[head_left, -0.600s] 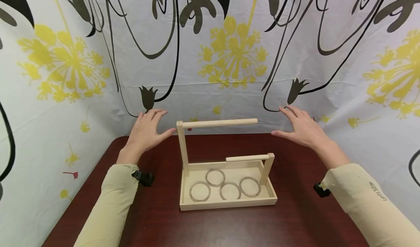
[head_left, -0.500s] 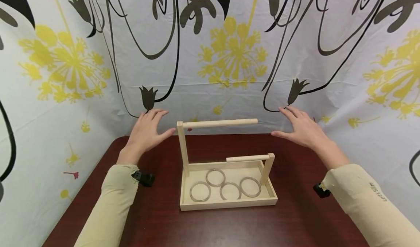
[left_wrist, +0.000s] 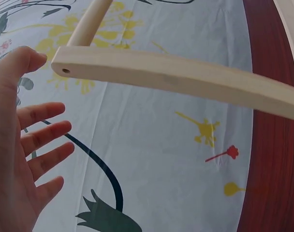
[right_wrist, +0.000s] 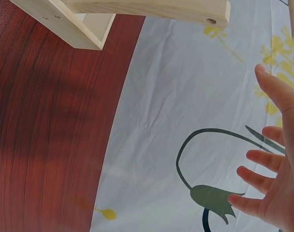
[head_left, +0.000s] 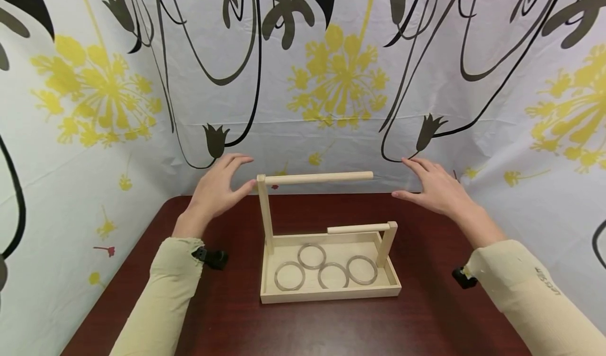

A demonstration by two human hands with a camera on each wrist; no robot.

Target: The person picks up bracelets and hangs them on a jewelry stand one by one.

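Fingers spread and grasping nothing, the left hand (head_left: 215, 194) hovers just beside the taller post (head_left: 265, 214) of a wooden rack (head_left: 331, 294), well apart from the right hand (head_left: 437, 190), far right beyond the shorter post (head_left: 386, 244). The rack stands mid-bench (head_left: 326, 329), four translucent rings (head_left: 324, 265) lying in its tray.

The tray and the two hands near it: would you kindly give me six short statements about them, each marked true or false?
1. Four rings lie in the tray. True.
2. The long bar is higher than the short bar. True.
3. One of the rings hangs on the short bar. False: the short bar is bare, and so is the long bar.
4. The left hand and the right hand both hold nothing. True.
5. The right hand touches the tray. False: it is apart from it.
6. The tray stands on a white surface. False: the table is dark red.
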